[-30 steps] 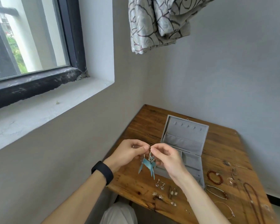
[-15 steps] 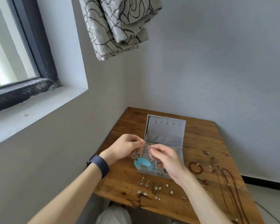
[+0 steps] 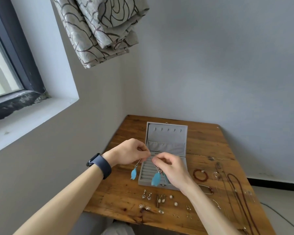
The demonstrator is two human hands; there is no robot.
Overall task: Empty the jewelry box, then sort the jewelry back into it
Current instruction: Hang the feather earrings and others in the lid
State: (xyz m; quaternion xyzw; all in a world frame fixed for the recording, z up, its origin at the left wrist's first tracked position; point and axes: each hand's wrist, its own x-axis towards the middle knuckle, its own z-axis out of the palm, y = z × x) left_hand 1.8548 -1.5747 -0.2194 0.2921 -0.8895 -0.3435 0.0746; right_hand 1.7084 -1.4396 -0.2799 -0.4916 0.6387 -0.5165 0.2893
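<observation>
Jewelry box [image 3: 166, 143]: open near the back of the wooden worktop [image 3: 122, 189], lid tilted up. Above the box's base I hold a pair of feather earrings. My left hand [image 3: 129, 152] pinches the top of one earring [image 3: 134, 173] and my right hand [image 3: 171, 168] pinches the top of the other [image 3: 156, 179], fingertips almost meeting. Whether the hooks are linked I cannot tell.

Risks, as I judge them: the fine chains hang close and could snag or twist as I part them. A slack pinch would drop one among the small pieces in front of the box. A feather pressed into a narrow slot could crease.

Materials: the box has a grey velvety lining, with a row of small tabs and a slack pocket in the lid and ribbed padded rolls in the base. Each earring is a thin metal chain ending in a flat, limp turquoise feather. In front of the box lie silvery drop earrings [image 3: 147, 195] and round pearl studs [image 3: 175, 203]. Right of the box are a red bead bracelet [image 3: 200, 175] and long dark necklaces [image 3: 234, 187].
</observation>
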